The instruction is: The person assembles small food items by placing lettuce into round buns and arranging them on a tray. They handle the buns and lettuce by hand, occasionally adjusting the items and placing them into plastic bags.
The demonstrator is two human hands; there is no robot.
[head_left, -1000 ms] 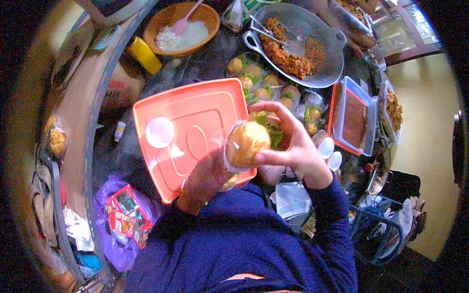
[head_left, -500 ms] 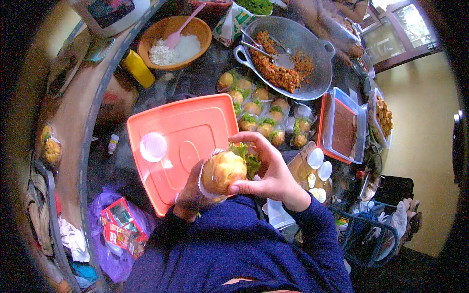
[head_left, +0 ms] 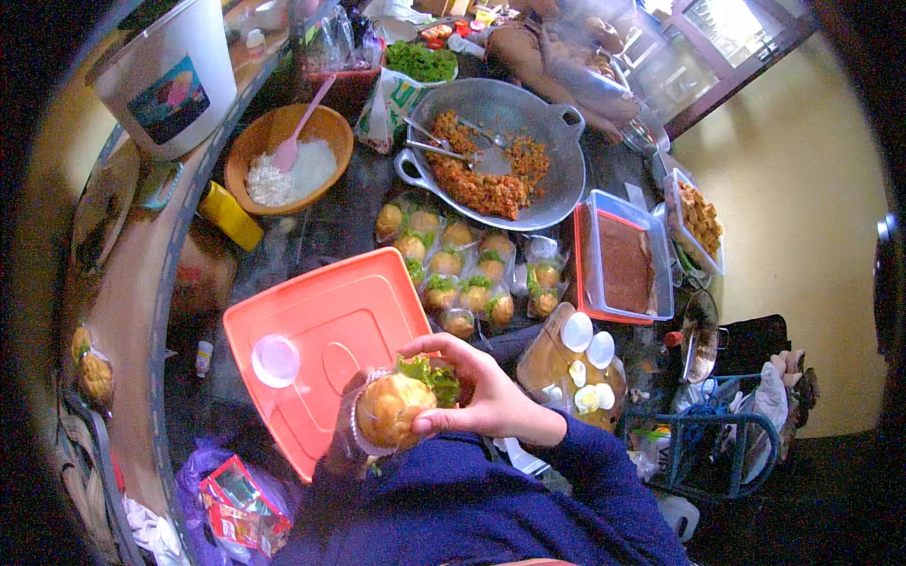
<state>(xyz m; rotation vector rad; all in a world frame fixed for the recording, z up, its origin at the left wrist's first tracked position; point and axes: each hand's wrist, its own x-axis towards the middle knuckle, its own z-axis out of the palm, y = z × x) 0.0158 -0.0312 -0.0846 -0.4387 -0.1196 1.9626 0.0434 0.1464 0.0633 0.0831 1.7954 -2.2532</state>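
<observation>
A golden-brown bun [head_left: 394, 407] in a white pleated paper cup [head_left: 358, 421] is held close to my front, tilted. Green lettuce [head_left: 436, 382] sticks out of its right side. My left hand [head_left: 332, 448], mostly in shadow, cradles the bun from the left; its fingers are largely hidden. With the thumb on the bun's face and fingers curved round the lettuce side, my right hand [head_left: 486, 396] grips it as well. Below lies an orange plastic lid [head_left: 311, 325], bearing a small round whitish piece [head_left: 276, 361], perhaps stacked paper cups.
Several wrapped filled buns [head_left: 442, 292] stand beyond the lid. Farther back sit a metal wok [head_left: 557, 193] of reddish filling and an orange bowl [head_left: 247, 151] of white powder. Rightward are a brown-filled plastic box [head_left: 618, 259] and a board [head_left: 541, 363] with egg pieces. Another person's arm [head_left: 528, 71] shows at the back.
The view has shifted, so the table things sit lower and mostly farther left in the picture. Both hands still hold the bun, with much the same grip.
</observation>
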